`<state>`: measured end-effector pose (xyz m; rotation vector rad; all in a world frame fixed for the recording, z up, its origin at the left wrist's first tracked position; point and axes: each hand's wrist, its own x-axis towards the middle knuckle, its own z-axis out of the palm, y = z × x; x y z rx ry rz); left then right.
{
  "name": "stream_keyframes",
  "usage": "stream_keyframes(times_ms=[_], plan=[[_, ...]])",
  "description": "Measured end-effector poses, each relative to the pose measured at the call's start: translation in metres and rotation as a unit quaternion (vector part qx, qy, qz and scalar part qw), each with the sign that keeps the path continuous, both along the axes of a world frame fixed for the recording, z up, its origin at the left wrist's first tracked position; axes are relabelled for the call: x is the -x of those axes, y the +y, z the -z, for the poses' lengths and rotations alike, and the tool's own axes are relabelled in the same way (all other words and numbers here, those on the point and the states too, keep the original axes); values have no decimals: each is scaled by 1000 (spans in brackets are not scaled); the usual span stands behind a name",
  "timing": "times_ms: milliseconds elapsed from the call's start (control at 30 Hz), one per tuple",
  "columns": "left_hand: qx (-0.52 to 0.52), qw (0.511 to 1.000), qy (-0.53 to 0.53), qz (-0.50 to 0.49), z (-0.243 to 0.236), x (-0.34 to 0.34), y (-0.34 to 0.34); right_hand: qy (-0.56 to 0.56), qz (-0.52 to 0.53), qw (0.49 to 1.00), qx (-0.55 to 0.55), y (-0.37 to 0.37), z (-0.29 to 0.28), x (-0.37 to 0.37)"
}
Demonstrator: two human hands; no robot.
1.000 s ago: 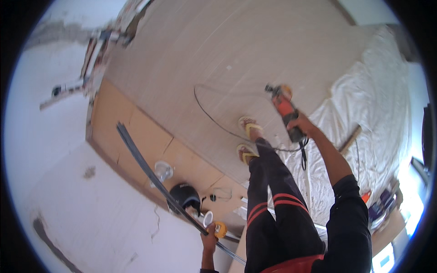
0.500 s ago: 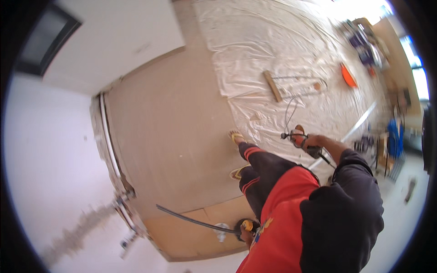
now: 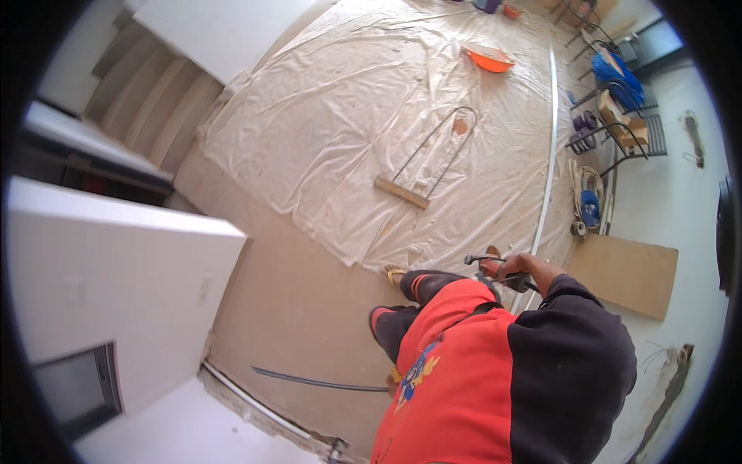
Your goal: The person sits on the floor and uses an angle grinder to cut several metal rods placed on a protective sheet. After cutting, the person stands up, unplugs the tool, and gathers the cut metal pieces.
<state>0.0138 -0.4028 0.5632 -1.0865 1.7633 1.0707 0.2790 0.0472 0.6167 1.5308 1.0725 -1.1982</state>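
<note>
At centre right, the right hand (image 3: 519, 269) grips a power tool (image 3: 495, 272); at bottom centre, the left hand (image 3: 395, 379), mostly hidden, holds a long dark rod (image 3: 317, 381).

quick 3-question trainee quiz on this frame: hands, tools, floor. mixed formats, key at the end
1. True or false: the right hand grips a power tool.
2. Multiple choice: the long dark conduit reaches toward A) the left hand, B) the orange tray, C) the wooden board.
3. Fill in: the bent wire loop with its wooden bar lies on a white plastic ____.

Key: 1 true; 2 A; 3 sheet.
</note>
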Motion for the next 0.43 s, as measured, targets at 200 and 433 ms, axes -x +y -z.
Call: stream_keyframes(times_ms=[200, 433], plan=[[-18, 997, 32, 60, 8, 142, 105, 57, 67, 994, 58, 27, -4, 77], [53, 980, 89, 170, 6, 308, 244, 4, 87, 989, 118, 71, 64, 157]])
